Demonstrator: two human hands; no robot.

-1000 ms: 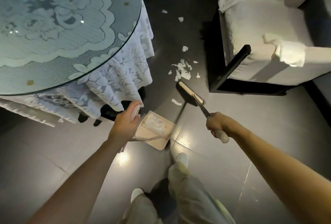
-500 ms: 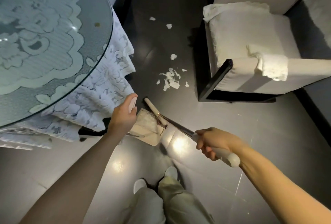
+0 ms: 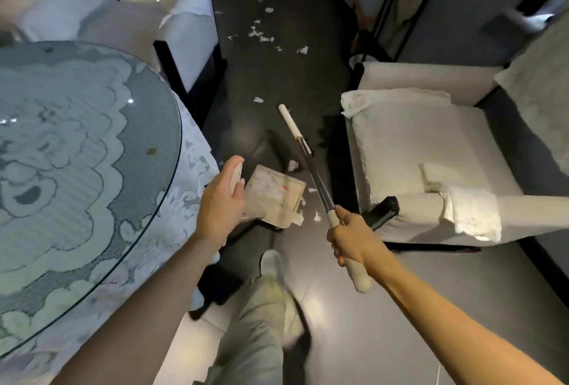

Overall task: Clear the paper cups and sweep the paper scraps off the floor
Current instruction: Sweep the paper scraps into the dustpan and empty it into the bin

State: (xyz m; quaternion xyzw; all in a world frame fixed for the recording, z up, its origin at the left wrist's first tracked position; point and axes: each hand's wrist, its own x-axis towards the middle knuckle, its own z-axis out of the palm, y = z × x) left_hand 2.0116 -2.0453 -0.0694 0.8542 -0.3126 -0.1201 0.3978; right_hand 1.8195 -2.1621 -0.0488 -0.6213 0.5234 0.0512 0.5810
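Just beyond the left hand (image 3: 220, 199), gripping the beige plastic dustpan (image 3: 277, 196): white paper scraps (image 3: 292, 165), best drawn panward by the right hand (image 3: 354, 239) clenching the cream-handled broom (image 3: 314, 175), pan kept level.

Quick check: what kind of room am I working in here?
Probably a lounge or private dining room: round glass-topped table over a lace cloth, white cushioned armchairs, dark tiled floor.

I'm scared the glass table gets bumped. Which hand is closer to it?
Left. The left hand, gripping the dustpan by its handle, is just beside the glass table and its lace-draped edge. The right hand, holding the broom, is beyond the dustpan, near the armchair.
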